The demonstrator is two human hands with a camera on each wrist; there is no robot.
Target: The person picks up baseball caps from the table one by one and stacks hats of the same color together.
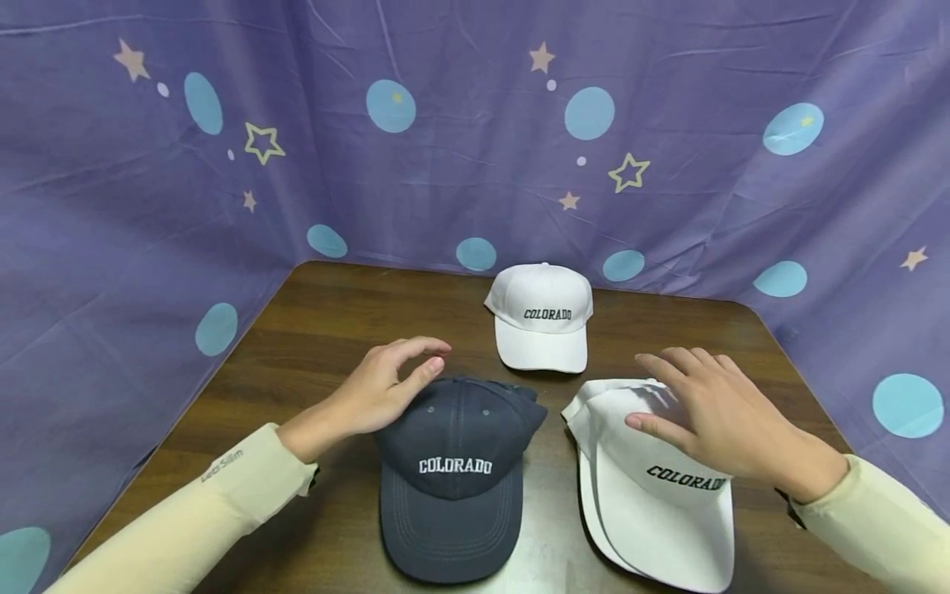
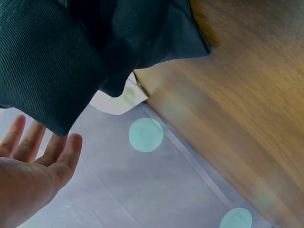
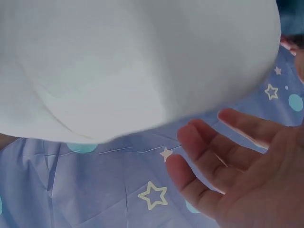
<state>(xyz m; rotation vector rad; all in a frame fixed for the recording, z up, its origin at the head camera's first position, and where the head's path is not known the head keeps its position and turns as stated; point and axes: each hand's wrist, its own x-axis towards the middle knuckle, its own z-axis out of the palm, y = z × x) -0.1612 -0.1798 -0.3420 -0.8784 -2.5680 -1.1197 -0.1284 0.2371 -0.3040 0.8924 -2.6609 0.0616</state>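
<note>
A dark navy baseball cap [image 1: 454, 437] with white COLORADO lettering sits at the near middle of the table, its brim toward me. A second dark edge shows behind its crown. My left hand [image 1: 378, 388] is beside the crown's upper left, fingers extended and holding nothing. In the left wrist view, its fingertips are right at the dark cap's edge [image 2: 47, 80]. At the right lie white caps [image 1: 660, 520], one nested over another, two brims showing. Over their crown hovers my right hand [image 1: 716, 408], fingers spread and loosely bent. The right wrist view shows white cloth [image 3: 133, 66] above the fingertips.
Another white COLORADO cap [image 1: 545, 301] stands farther back, brim toward me. The brown wooden table [image 1: 356, 305] ends at a purple curtain [image 1: 475, 165] with stars and blue dots, which hangs behind and along both sides.
</note>
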